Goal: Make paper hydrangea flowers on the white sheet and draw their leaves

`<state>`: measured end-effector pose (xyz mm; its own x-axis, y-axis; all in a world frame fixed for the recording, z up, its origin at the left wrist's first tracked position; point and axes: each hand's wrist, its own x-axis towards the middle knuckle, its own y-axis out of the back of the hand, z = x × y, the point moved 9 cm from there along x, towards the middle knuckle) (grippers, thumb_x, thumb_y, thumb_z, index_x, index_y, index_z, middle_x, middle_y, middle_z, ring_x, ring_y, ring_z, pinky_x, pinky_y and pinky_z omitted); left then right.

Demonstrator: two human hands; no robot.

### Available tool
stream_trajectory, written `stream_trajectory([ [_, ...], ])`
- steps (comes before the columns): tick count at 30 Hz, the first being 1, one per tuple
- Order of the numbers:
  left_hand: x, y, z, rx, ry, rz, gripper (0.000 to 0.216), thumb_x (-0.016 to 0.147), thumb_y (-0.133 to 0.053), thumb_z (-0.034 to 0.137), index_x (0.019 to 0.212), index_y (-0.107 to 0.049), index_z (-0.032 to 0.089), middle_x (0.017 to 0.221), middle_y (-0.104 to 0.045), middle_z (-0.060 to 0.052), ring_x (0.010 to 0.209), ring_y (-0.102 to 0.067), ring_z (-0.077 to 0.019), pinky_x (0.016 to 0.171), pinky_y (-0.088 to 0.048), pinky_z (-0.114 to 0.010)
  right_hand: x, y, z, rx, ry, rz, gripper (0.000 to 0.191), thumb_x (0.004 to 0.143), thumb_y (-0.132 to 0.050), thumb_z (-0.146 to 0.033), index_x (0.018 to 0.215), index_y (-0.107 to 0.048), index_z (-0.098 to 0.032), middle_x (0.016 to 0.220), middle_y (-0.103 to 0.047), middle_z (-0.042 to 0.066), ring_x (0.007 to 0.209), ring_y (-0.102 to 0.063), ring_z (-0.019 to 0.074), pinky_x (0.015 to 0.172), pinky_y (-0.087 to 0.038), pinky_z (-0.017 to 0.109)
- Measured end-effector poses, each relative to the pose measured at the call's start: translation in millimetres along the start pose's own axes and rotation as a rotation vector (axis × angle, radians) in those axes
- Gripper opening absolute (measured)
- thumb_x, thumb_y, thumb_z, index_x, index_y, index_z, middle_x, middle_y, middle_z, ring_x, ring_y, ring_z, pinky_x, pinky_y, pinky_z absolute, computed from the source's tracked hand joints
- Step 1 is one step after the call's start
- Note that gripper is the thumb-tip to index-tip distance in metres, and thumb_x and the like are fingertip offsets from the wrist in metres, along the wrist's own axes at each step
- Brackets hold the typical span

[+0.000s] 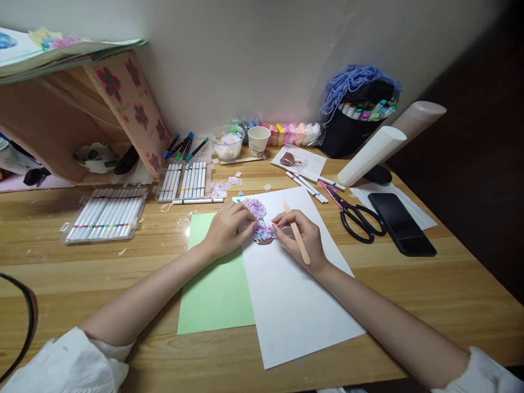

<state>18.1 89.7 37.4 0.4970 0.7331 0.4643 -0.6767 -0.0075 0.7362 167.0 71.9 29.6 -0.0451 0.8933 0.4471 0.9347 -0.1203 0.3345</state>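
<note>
A white sheet of paper (pixel 307 305) lies partly over a light green sheet (pixel 216 295). On the white sheet sit two round clusters of small pink, purple and blue paper bits, an upper cluster (pixel 254 207) and a lower cluster (pixel 262 232), with a brown patch (pixel 266 241) under the lower one. My left hand (pixel 229 228) rests at the clusters' left side, fingers bent together; what its fingertips hold is hidden. My right hand (pixel 302 240) is closed with a flat wooden stick (pixel 298 234) tucked in it, its thumb and forefinger pinched beside the lower cluster.
Marker sets (pixel 106 215) stand left. Behind are a plastic bowl (pixel 227 144) of paper bits, a paper cup (pixel 259 141) and a card with brown clay (pixel 290 159). To the right lie scissors (pixel 360 218), a phone (pixel 401 224) and white tubes (pixel 372 155).
</note>
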Motion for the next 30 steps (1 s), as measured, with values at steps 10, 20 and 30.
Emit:
stream_trajectory([
  [10, -1.4, 0.8, 15.3, -0.301, 0.025, 0.058, 0.006, 0.088, -0.058, 0.023, 0.085, -0.062, 0.020, 0.081, -0.067, -0.003, 0.077, -0.058, -0.0151, 0.074, -0.043, -0.029, -5.2, -1.2, -1.2, 0.149, -0.012, -0.020, 0.011, 0.082, -0.063, -0.019, 0.083, -0.053, -0.023, 0.085, -0.068, 0.002, 0.084, -0.067, 0.0181, 0.076, -0.054, 0.034],
  [20, -1.5, 2.5, 17.0, -0.192, -0.090, 0.082, 0.006, 0.088, -0.058, 0.022, 0.087, -0.063, 0.018, 0.078, -0.067, -0.004, 0.074, -0.059, -0.0152, 0.071, -0.044, -0.029, -3.5, -4.7, -0.3, 0.183, -0.022, -0.056, 0.015, 0.080, -0.066, -0.017, 0.082, -0.052, -0.023, 0.080, -0.065, 0.001, 0.079, -0.066, 0.0175, 0.073, -0.053, 0.032],
  [30, -2.4, 4.7, 23.3, -0.150, -0.192, 0.098, 0.005, 0.087, -0.060, 0.021, 0.087, -0.064, 0.018, 0.076, -0.069, -0.002, 0.071, -0.058, -0.0135, 0.065, -0.044, -0.026, -6.8, -14.0, 17.4, 0.444, -0.278, -0.136, 0.014, 0.081, -0.066, -0.025, 0.081, -0.052, -0.022, 0.079, -0.066, 0.002, 0.072, -0.065, 0.0151, 0.064, -0.053, 0.029],
])
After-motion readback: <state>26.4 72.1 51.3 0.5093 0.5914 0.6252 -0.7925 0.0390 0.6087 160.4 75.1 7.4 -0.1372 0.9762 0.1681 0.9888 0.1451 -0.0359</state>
